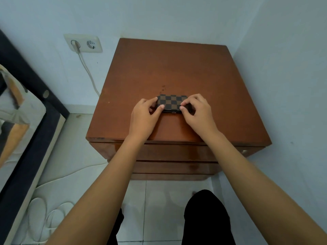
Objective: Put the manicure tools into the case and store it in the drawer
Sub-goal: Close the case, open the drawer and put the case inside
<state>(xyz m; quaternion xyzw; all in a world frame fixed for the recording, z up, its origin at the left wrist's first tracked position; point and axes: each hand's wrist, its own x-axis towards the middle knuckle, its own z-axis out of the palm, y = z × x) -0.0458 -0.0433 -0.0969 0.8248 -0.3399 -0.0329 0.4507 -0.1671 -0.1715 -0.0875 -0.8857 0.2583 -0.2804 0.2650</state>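
A small case (171, 102) with a brown and black checked cover lies closed on top of a brown wooden nightstand (177, 71), near its front half. My left hand (145, 114) grips the case's left end, thumb on the front edge. My right hand (196, 111) grips its right end the same way. A metal clasp shows at the case's front edge between my thumbs. No loose manicure tools are in view. The nightstand's top drawer (177, 153) is closed below the front edge, with a small round knob (244, 151) at its right.
The nightstand stands in a corner with walls behind and to the right. A wall socket (84, 43) with a white cable (88, 71) is at the left. A mattress and dark bed frame (35, 112) fill the left side. My dark-clad knees (207, 218) are over the white tiled floor.
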